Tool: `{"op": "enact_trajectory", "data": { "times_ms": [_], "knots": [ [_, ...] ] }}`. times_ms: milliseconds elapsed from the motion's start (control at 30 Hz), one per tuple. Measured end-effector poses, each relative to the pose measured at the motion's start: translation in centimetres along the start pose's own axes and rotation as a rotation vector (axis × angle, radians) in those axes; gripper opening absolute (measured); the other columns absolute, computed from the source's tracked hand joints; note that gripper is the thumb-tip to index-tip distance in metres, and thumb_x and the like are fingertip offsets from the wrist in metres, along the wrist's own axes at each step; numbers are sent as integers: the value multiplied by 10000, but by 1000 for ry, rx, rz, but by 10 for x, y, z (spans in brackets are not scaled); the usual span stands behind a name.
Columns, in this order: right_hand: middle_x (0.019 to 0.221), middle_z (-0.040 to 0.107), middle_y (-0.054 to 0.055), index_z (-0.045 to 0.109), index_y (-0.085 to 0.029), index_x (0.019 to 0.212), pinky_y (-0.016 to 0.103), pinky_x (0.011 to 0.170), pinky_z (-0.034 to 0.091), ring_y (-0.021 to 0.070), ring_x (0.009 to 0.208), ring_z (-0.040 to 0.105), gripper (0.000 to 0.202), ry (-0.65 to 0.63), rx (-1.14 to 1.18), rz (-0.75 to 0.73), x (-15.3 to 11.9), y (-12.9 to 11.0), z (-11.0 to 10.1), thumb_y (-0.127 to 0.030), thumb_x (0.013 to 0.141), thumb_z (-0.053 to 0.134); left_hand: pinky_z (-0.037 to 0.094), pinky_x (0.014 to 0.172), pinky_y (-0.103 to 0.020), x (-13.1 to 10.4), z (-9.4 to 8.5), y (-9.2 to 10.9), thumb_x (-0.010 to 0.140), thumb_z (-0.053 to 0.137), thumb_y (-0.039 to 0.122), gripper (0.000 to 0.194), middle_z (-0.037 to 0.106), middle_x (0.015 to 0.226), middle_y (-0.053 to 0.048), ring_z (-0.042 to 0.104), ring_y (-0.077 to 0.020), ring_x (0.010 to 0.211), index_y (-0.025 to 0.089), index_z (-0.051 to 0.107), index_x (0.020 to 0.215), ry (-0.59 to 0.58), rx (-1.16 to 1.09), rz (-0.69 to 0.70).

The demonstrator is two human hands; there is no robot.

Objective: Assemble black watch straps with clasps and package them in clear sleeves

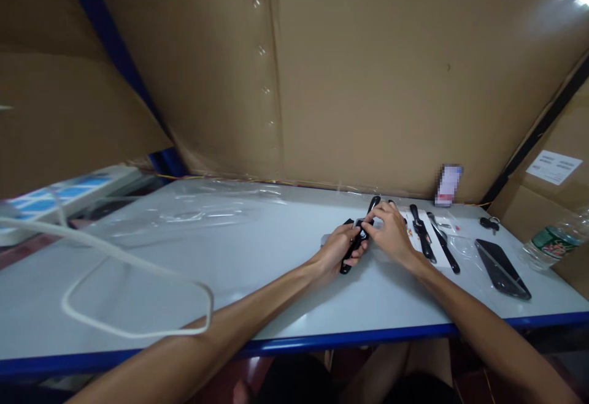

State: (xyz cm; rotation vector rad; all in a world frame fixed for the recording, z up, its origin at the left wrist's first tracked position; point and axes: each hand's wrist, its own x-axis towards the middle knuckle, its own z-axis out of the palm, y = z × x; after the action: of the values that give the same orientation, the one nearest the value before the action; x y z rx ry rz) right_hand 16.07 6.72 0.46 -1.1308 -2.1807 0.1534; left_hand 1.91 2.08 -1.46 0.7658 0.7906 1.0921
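Near the middle-right of the table, my left hand (339, 249) is wrapped round a long black device (346, 264) with a rounded end, held at a slant above the white surface. The fingers of my right hand (389, 232) are pressed together on the middle of the same device, close to my left thumb. Just right of my right hand, more black strap-like pieces (422, 232) lie on a white sheet or box (440, 258). Part of the held device is hidden by my fingers.
A dark phone-like slab (502, 269), keys (489, 224) and a plastic bottle (552, 244) stand or lie at right. A lit phone (448, 185) leans on the cardboard wall (350, 73). Clear plastic film (207, 208) lies at back left; a white cable (133, 257) loops at left.
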Motion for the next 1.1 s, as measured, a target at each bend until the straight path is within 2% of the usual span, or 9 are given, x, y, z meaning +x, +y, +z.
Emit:
{"op": "enact_trajectory", "data": {
  "times_ms": [133,200,267,367,467,667,933,1000,1100],
  "knots": [
    [931,637,47,699,-212,781,332,895,409,216,975,549,78,27,55,0,2,-1,-2,-208,846,659,131,373,-143,3,-2,1,841,622,248,169,475,617,31,317,-32,406,176,469,851,8,36,5],
    [912,642,46,703,-198,808,308,845,422,197,906,572,105,87,87,37,7,5,-7,-218,873,623,128,371,-142,6,-4,4,861,599,240,155,467,612,37,303,-28,398,181,457,840,70,20,41],
    [852,651,39,704,-175,836,280,767,421,172,799,580,128,86,92,93,12,15,-13,-217,889,595,139,372,-140,8,-9,9,881,571,228,142,468,618,37,305,-27,400,184,445,833,141,0,104],
    [785,674,16,718,-160,954,253,701,399,151,717,582,135,-141,59,116,16,31,-16,-211,846,655,157,374,-137,9,-15,15,904,534,210,114,469,619,38,315,-30,406,184,443,840,208,15,173],
    [833,704,16,700,-182,1115,241,688,384,152,737,604,309,-386,-17,40,14,38,-13,-233,811,708,164,370,-137,9,-18,16,904,529,209,115,472,618,39,316,-32,405,186,438,837,222,36,187],
    [817,693,54,713,-145,866,239,681,362,156,761,593,117,-529,-134,-85,7,33,-10,-126,841,599,150,361,-145,9,-15,11,875,598,293,203,484,622,40,314,-35,398,201,425,824,140,82,200],
    [803,673,79,647,-139,815,264,629,312,159,705,556,135,-522,-246,-138,1,34,-12,-99,818,517,158,371,-145,4,-10,8,901,536,277,151,487,633,33,307,-34,410,194,425,842,108,92,131],
    [737,647,48,629,-152,785,258,611,309,147,668,538,121,-489,-174,-107,4,33,-15,-90,804,527,158,371,-143,4,-10,8,902,525,268,140,487,636,33,305,-33,409,194,421,846,116,89,123],
    [654,597,-11,611,-173,764,236,595,338,124,618,525,110,-398,82,-19,11,32,-20,-80,781,554,149,368,-144,5,-10,7,898,524,262,135,487,635,33,300,-33,406,192,420,847,114,106,116]
  ]
}}
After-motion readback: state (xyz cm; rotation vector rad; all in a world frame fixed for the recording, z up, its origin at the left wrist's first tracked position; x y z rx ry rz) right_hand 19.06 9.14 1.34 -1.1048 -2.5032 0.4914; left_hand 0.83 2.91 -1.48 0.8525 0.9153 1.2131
